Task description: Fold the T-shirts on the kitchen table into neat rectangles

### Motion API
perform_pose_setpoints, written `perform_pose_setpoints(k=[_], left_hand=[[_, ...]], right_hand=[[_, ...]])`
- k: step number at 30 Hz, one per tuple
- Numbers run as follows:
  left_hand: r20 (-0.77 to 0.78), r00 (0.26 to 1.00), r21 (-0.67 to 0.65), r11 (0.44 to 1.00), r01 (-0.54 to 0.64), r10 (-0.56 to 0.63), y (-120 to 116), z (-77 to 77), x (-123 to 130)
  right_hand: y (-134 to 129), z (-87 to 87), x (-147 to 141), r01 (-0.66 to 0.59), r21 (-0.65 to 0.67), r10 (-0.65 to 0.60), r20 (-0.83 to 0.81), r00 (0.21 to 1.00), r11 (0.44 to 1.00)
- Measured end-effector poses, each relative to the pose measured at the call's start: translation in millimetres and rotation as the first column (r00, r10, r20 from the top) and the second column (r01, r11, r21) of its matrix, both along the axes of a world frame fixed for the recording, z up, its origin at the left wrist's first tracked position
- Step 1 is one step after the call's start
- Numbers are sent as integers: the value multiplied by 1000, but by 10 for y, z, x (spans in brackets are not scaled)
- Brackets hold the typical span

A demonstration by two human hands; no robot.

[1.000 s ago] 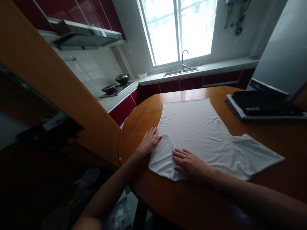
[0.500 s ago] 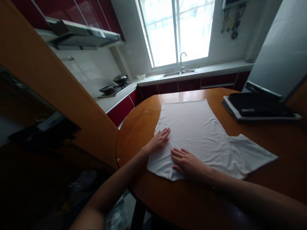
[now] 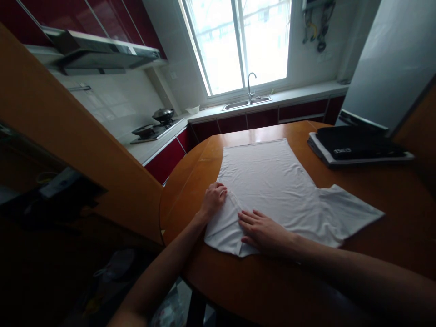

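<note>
A white T-shirt [image 3: 262,177] lies spread on the wooden table, with its left sleeve side folded inward and the other sleeve reaching out to the right. At the shirt's left edge, my left hand [image 3: 214,198] has its fingers curled and closed on the cloth; the fingertips are partly hidden. My right hand [image 3: 264,230] rests flat on the lower part of the shirt, fingers stretched out beside the folded strip. Small wrinkles run across the fabric, mostly near the right side.
The round wooden table [image 3: 190,181] carries a stack of folded clothes [image 3: 361,145], black on top, at the right. Beyond stand a counter with a sink [image 3: 247,102], a stove with pans [image 3: 163,115], and a fridge [image 3: 391,59]. A wooden post [image 3: 85,127] rises at the left.
My left hand has drawn back slightly toward the shirt's left edge, and its fingers went from flat to curled. My right hand stays flat on the shirt. The view has turned a little right.
</note>
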State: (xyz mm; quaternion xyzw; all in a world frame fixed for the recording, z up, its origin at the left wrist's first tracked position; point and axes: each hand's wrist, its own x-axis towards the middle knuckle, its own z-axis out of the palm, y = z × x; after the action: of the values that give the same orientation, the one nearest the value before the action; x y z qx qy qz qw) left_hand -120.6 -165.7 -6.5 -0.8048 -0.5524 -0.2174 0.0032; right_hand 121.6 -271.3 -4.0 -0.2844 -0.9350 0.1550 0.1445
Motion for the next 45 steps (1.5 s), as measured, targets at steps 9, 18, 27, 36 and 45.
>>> perform_pose_setpoints(k=[9, 18, 27, 36, 45], left_hand=[[112, 994, -62, 998, 17, -10, 85, -38, -30], [225, 972, 5, 998, 66, -66, 108, -81, 1], [-70, 971, -149, 965, 215, -227, -153, -67, 102], [-256, 939, -179, 966, 187, -229, -113, -194, 67], [-173, 956, -120, 969, 216, -235, -37, -115, 22]], right_hand=[[-9, 27, 6, 1, 8, -1, 4, 1000, 1000], [-9, 16, 13, 6, 10, -6, 7, 1000, 1000], [13, -6, 13, 0, 39, 0, -2, 1000, 999], [16, 244, 88, 62, 23, -60, -58, 997, 998], [169, 553, 1398, 700, -112, -705, -209, 677, 705]])
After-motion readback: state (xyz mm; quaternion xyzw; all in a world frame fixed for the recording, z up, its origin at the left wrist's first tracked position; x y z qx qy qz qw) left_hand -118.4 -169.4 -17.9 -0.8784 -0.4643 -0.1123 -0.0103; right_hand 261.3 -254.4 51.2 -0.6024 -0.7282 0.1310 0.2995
